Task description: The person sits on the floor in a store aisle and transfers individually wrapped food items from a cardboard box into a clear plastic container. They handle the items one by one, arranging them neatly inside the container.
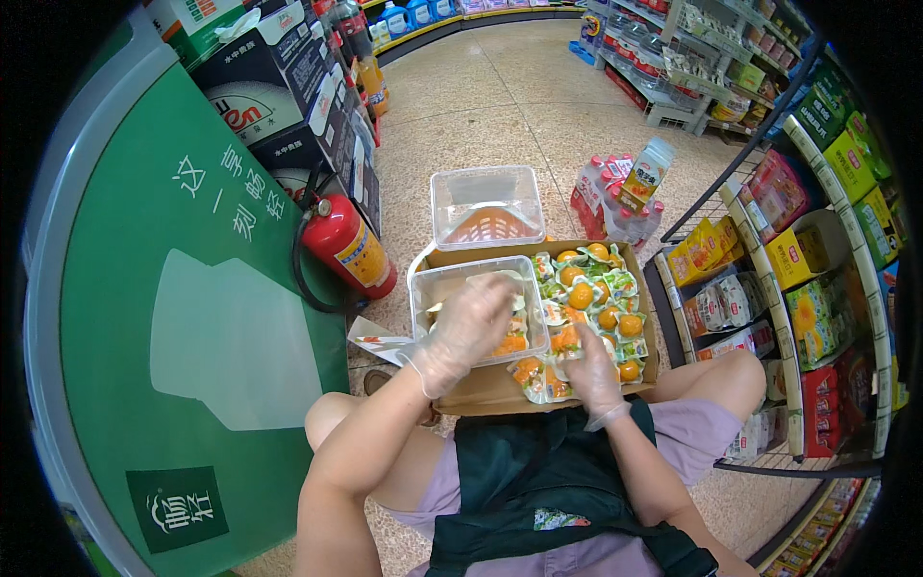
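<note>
An open cardboard box (476, 393) lies before me, with many small clear and green packets, each holding an orange round item (581, 295), in its right half. A clear plastic container (542, 317) stands in the left half, with some packets inside. My left hand (479, 314), in a thin clear glove, is over this container; its fingers are curled and blurred, and whether they hold anything is unclear. My right hand (593, 368), gloved too, touches packets near the front of the box, by an orange packet (564, 337). Another clear plastic container (487, 205) stands beyond the box, with an orange perforated thing visible through it.
To the left are a red fire extinguisher (350, 245), a green panel (216, 317) and stacked cartons (288, 101). Shrink-wrapped bottles (613, 195) with a drink carton (647, 175) on top stand beyond the box. A wire rack (764, 296) of snacks stands close on the right.
</note>
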The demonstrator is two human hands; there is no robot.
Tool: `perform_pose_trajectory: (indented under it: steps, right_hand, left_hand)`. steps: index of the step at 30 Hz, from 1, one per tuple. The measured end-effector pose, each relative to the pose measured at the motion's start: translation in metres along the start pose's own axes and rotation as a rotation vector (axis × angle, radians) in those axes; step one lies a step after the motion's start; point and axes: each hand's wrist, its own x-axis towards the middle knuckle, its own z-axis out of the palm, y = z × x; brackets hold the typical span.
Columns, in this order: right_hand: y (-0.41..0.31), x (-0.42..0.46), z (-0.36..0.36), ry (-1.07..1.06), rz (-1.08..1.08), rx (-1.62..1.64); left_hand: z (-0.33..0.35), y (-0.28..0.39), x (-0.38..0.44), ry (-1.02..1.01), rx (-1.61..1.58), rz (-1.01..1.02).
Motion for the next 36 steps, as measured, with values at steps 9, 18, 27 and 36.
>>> perform_pose_trajectory:
  steps: [9, 18, 27, 36]
  right_hand:
    - [-0.055, 0.039, -0.110, -0.414, 0.452, 0.664]
    - [-0.124, 0.080, 0.032, -0.490, -0.028, 0.473]
    - [-0.120, 0.082, 0.101, -0.310, -0.259, -0.052]
    - [-0.113, 0.080, 0.107, -0.084, -0.526, -0.443]
  left_hand:
    - [-0.053, -0.021, 0.016, 0.019, -0.493, -0.745]
    - [-0.058, -0.041, 0.007, 0.036, -0.244, -0.545]
    - [-0.071, -0.044, -0.002, -0.132, 0.004, -0.522]
    - [-0.068, -0.037, -0.008, -0.449, 0.218, -0.393]
